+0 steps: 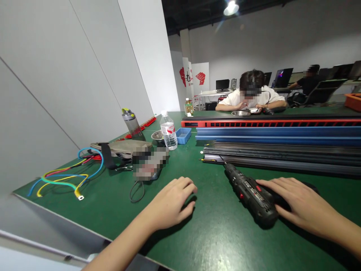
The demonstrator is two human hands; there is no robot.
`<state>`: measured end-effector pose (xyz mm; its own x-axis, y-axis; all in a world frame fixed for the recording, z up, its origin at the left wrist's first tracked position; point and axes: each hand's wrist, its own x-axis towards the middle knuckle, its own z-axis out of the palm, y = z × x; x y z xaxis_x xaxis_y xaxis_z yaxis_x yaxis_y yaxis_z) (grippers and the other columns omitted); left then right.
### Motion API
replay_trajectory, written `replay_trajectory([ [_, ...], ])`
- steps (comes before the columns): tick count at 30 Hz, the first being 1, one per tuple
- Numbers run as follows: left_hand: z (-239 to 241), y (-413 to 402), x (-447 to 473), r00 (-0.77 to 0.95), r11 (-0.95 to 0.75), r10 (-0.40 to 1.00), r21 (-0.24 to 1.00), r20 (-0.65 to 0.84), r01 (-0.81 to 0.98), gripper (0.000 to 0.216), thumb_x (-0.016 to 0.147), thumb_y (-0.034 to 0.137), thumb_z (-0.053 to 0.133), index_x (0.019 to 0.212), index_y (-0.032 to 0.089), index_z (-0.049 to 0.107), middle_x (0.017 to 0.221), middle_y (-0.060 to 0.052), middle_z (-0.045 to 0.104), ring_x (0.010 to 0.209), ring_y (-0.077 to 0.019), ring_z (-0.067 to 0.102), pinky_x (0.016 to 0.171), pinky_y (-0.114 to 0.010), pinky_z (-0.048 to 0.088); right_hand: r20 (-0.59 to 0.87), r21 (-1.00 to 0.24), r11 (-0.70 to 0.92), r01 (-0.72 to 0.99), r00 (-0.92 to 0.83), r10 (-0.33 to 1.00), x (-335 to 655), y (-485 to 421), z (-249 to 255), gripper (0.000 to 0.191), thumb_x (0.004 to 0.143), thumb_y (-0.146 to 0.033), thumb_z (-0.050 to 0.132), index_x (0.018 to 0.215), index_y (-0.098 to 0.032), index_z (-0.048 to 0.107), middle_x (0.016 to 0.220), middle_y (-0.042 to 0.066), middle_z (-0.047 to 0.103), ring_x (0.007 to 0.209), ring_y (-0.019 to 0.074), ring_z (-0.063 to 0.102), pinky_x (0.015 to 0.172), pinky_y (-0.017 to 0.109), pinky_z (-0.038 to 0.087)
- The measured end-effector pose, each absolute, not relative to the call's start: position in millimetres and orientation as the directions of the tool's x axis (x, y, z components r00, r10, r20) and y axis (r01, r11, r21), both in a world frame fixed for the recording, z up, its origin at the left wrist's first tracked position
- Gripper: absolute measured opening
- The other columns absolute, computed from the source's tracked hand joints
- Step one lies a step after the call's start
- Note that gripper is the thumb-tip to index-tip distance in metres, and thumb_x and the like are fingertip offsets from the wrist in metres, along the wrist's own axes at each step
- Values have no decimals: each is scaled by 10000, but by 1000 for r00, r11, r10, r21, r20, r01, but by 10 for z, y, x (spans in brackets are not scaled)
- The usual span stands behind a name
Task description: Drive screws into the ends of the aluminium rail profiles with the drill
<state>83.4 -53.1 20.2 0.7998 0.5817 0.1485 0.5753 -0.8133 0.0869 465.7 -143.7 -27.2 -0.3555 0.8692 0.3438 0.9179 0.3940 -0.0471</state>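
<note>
My right hand (299, 203) is wrapped around the grip of a black cordless screwdriver (251, 194), which has red buttons. Its long thin bit points away from me, toward the dark metal profiles (265, 154). Part of the grip is hidden under my palm. My left hand (176, 201) rests over the green table (214, 233) with nothing in it, fingers loosely bent and thumb apart. Beyond that hand lie a blurred-out phone-like object (150, 163) with a dark cord loop (137, 192) and a grey-brown bag (126, 147).
Coloured cables (62, 178) with metal lugs spread at the left. A water bottle (169, 131), blue bin (184, 136), metal bowl (158, 136) and grey tumbler (132, 122) stand farther back. Blue (276, 134) and red (270, 123) long rails cross the table. A person (251, 94) sits opposite.
</note>
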Motion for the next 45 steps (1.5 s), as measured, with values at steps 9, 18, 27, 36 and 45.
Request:
replay_trajectory([
  [9,-74,-483,1102,844,-866,494,207,206,456,84,907,193,497,945,189,572,970,-53,625,887,-188,576,816,-331,463,336,-56,385,921,-346,876,4553,-1440,-214,514,860,-284,540,1373,-285,547,1211,69,703,1020,251,666,881,438,507],
  [18,-117,-431,1075,811,-830,536,322,235,456,110,870,127,492,932,190,558,943,-51,604,889,-173,574,795,-289,469,331,-71,380,922,-337,881,4607,-1446,-238,524,847,-281,546,1371,-293,557,1204,73,705,1017,257,666,871,442,516],
  [27,-101,-443,1105,815,-821,543,332,205,464,101,871,144,496,931,195,560,947,-53,603,897,-180,579,800,-296,473,286,-164,369,915,-315,905,4643,-1471,-210,502,889,-267,525,1387,-319,557,1281,80,676,1087,272,651,894,460,518],
  [36,-104,-441,1109,815,-824,538,339,216,454,103,866,130,492,918,191,558,931,-51,602,889,-176,575,789,-290,465,300,-111,365,924,-319,899,4644,-1464,-232,481,900,-329,546,1381,-309,552,1241,73,689,1043,252,657,884,433,515],
  [45,-76,-455,1103,785,-776,586,417,200,473,139,853,142,512,976,205,521,953,-35,635,826,-161,589,772,-293,471,304,-65,353,933,-319,898,4583,-1469,-191,489,883,-307,525,1370,-276,564,1174,99,704,959,253,665,848,442,505],
])
